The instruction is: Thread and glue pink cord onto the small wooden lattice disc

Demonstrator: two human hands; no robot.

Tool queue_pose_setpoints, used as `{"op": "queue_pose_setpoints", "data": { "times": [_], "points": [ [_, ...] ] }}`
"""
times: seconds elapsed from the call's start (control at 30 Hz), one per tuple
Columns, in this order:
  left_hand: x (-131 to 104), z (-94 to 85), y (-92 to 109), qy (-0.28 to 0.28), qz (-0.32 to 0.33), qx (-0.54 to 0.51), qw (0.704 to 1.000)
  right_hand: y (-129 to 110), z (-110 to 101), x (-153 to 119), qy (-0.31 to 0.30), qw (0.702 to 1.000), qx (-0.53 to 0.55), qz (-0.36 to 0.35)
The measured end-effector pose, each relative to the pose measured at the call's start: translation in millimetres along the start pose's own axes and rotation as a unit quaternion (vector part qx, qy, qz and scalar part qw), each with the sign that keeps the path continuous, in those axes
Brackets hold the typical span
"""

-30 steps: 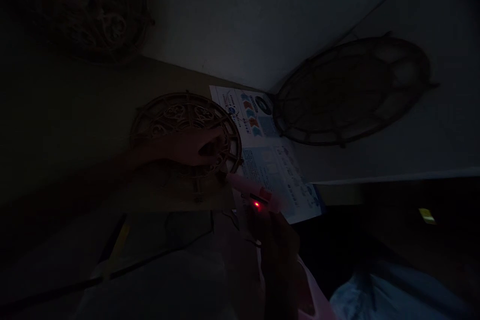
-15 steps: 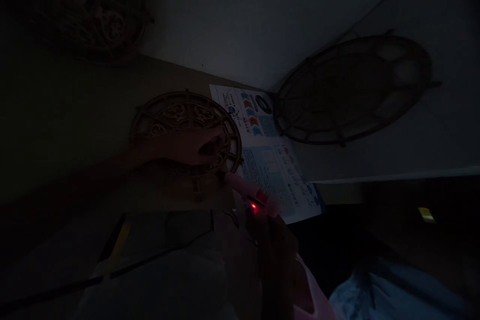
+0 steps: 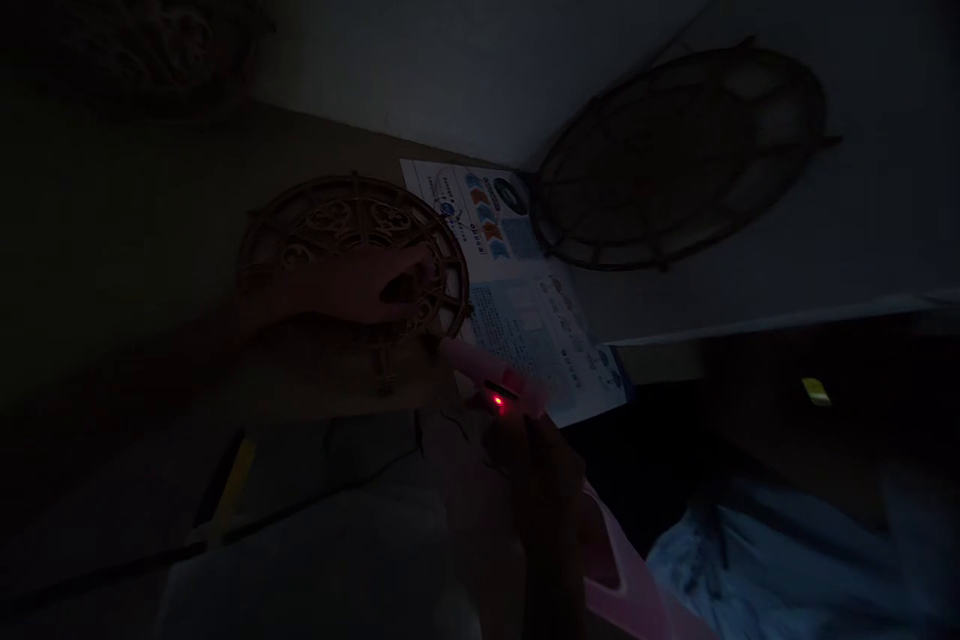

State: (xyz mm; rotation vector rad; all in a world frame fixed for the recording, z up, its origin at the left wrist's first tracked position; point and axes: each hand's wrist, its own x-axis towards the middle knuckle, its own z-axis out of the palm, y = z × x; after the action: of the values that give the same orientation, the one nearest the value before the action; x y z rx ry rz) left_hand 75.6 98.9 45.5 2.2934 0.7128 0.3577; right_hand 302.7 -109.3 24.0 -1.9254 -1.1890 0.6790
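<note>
The scene is very dark. A round brown openwork frame (image 3: 330, 215) with scroll patterns lies flat on a brownish surface. Across it rests my left hand (image 3: 360, 285), with its fingers curled down at the inner ring and gripping it. My right hand (image 3: 536, 460) is closed around a pink glue gun (image 3: 480, 365) with a dark nozzle and a glowing red light. The nozzle points at the frame's lower right edge; whether it touches is too dim to tell. Pink parts also show below my right hand.
A printed sheet (image 3: 517, 310) lies partly under the frame. A larger oval frame (image 3: 675, 160) leans against the pale wall (image 3: 420, 30); another scrolled frame (image 3: 180, 40) is at upper left. A dark cord (image 3: 322, 500) and a yellow strip (image 3: 238, 475) are in front. Light-blue cloth (image 3: 780, 560) shows at lower right.
The whole view has shifted a little, so things appear slightly further left and higher. Both hands keep nearly the same place relative to the round frame.
</note>
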Motion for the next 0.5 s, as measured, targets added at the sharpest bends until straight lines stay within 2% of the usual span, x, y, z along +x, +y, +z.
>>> {"op": "queue_pose_setpoints", "data": {
  "times": [0.13, 0.27, 0.43, 0.5],
  "points": [
    [1, -2.2, -2, 0.013, 0.022, 0.027, 0.999, -7, 0, 0, -0.02, 0.999, 0.023, 0.035],
    [3, -2.4, -3, 0.004, 0.009, 0.033, 0.999, -5, -11, -2, 0.0, 0.995, 0.086, 0.051],
    [6, 3.0, -12, 0.018, 0.01, -0.025, 0.999, -4, -32, -9, 0.026, 0.969, 0.208, 0.128],
    [9, 5.4, -18, 0.045, 0.024, -0.022, 0.998, -4, -37, -10, 0.02, 0.959, 0.249, 0.131]
  ]
}}
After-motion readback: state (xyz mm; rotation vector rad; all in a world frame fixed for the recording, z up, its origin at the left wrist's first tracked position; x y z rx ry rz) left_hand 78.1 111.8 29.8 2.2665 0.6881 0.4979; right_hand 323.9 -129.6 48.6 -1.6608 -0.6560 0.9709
